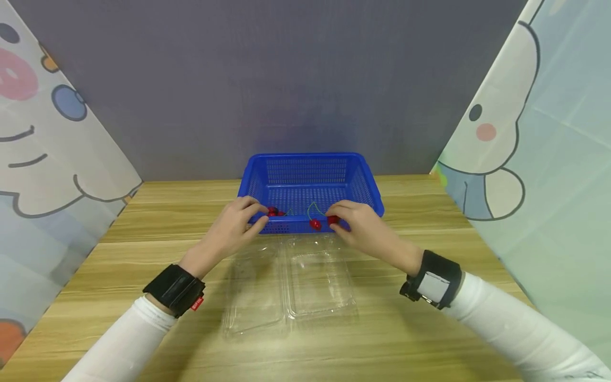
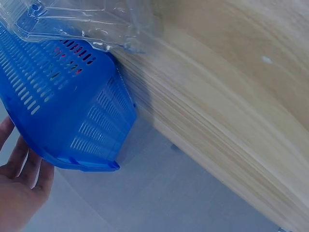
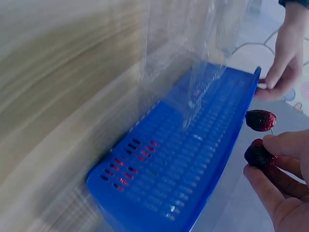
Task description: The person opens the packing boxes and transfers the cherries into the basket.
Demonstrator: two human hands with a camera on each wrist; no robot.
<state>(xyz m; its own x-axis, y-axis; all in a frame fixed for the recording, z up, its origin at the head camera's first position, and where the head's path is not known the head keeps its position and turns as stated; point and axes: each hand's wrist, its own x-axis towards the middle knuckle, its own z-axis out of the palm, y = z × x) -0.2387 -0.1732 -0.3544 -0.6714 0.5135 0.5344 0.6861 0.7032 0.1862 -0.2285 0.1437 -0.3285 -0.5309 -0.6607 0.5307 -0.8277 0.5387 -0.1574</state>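
At the front right of the blue basket (image 1: 305, 157), my right hand (image 1: 359, 225) pinches a red cherry (image 3: 259, 153) between thumb and fingertips. A second cherry (image 1: 315, 224), joined to it by a thin green stem (image 1: 309, 210), hangs beside it in front of the basket's rim. My left hand (image 1: 234, 223) holds the front left rim of the basket, fingers over the edge and thumb toward the outside. Just past its fingertips, several more cherries (image 1: 272, 211) lie inside the basket, partly hidden by the front wall; their red shows through the slots.
A clear plastic clamshell box (image 1: 317, 286) lies opened flat on the wooden table (image 1: 406, 334), directly before the basket. A grey wall panel (image 1: 305, 79) rises behind, and cartoon-printed sheets (image 1: 525, 159) flank both sides.
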